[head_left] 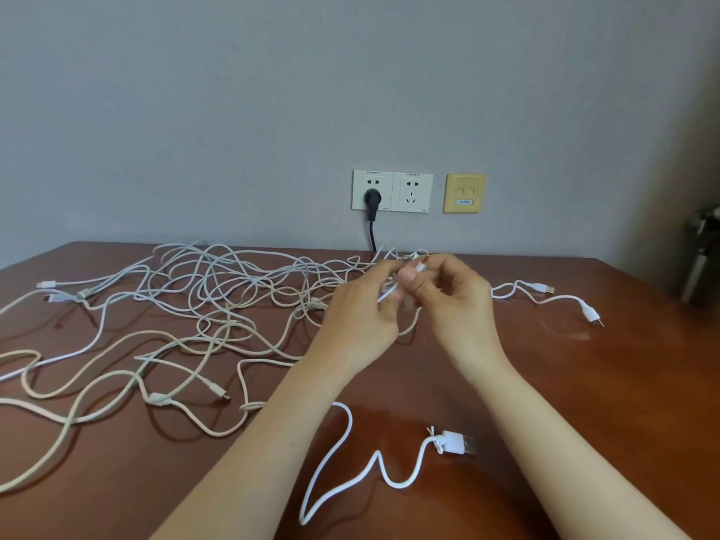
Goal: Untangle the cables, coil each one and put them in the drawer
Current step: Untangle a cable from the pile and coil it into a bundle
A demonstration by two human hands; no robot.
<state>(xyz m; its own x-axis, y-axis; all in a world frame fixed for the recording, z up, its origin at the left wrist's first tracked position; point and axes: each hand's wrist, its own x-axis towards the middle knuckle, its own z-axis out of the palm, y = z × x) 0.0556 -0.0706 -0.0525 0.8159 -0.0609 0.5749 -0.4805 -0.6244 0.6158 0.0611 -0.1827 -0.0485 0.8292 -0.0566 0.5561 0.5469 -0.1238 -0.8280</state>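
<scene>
While both hands meet above the middle of the table [584,383], the left hand [362,305] pinches a thin white strand [385,296]. The right hand [456,302] grips the end of the same strand, fingers curled and thumb on top. The main tangle of cables [214,298] is spread over the left and far part of the table, with many crossings and what looks like a knot [157,399] at near left. A loose cable [343,454] with a USB plug [456,442] lies near; its other end passes under the left forearm. No drawer is in view.

Risk: a hard pull on the held end would likely tighten loops in the heap. A dragged strand could also snag the far-right connectors [545,288].
</scene>
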